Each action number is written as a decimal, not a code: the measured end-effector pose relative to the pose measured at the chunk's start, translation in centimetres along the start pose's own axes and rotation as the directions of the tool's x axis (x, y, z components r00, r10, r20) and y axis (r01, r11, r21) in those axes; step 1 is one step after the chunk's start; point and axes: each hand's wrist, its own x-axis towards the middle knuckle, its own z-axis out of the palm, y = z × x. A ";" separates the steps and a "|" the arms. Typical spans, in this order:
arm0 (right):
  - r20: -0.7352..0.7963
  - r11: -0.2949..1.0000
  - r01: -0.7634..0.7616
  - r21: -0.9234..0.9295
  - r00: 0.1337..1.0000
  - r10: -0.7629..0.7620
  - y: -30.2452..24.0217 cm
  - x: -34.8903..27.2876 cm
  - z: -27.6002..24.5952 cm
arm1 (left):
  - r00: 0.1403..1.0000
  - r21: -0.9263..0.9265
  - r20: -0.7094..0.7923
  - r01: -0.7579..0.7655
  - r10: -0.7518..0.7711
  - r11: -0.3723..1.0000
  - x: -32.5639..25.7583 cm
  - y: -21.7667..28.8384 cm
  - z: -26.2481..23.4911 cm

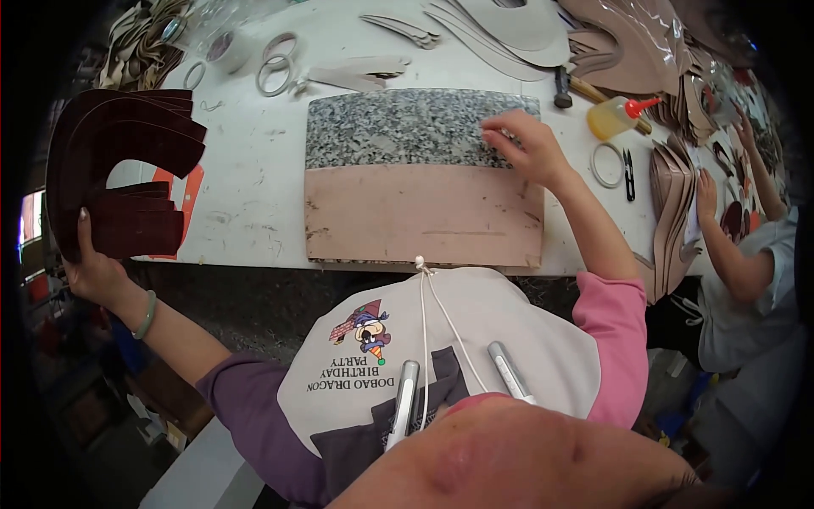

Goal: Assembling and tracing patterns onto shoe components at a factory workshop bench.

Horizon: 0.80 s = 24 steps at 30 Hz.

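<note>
My left hand (91, 267) grips a fanned stack of dark maroon U-shaped leather pieces (119, 170), held up at the table's left edge. My right hand (527, 146) rests, fingers bent, on the grey speckled stone slab (407, 127) at its right side, holding nothing that I can see. The near half of the slab is covered by a pinkish-tan board (424, 212). Both lie on the white worktable (246, 178) straight ahead of me.
Tape rings (275, 72) and tan cut-out pieces (500, 30) lie at the back. A hammer (566, 83), a yellow glue bottle with red nozzle (617, 114), a ring (606, 164) and black snips (628, 174) sit right. Another person's hand (705, 197) holds stacked tan pieces (670, 212).
</note>
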 end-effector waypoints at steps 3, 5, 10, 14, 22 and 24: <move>-0.036 0.980 0.121 -0.159 0.991 -0.128 2.0 4.2 2.3 | 1.000 -0.007 -0.005 0.010 -0.010 1.000 -0.9 -1.2 -0.2; -0.021 0.982 0.091 -0.165 0.995 -0.096 2.7 5.9 3.7 | 1.000 0.008 -0.027 0.001 -0.001 1.000 -0.3 -2.3 -0.9; 0.017 0.985 0.015 -0.172 1.000 -0.012 3.0 8.1 6.0 | 1.000 0.122 -0.028 0.002 0.001 0.993 0.2 -2.9 -1.9; -0.009 0.991 0.083 -0.108 0.996 -0.084 1.6 6.9 6.2 | 0.952 0.333 0.300 -0.162 0.058 0.929 1.2 -3.6 -1.4; -0.096 0.995 -0.067 -0.067 0.994 0.060 0.9 3.9 2.9 | 0.945 0.354 0.304 -0.233 0.124 0.906 -0.8 -1.7 0.6; -0.164 0.979 -0.125 -0.160 0.982 0.099 2.4 3.9 1.4 | 0.974 0.283 0.223 -0.102 0.038 0.954 -0.2 -1.6 1.5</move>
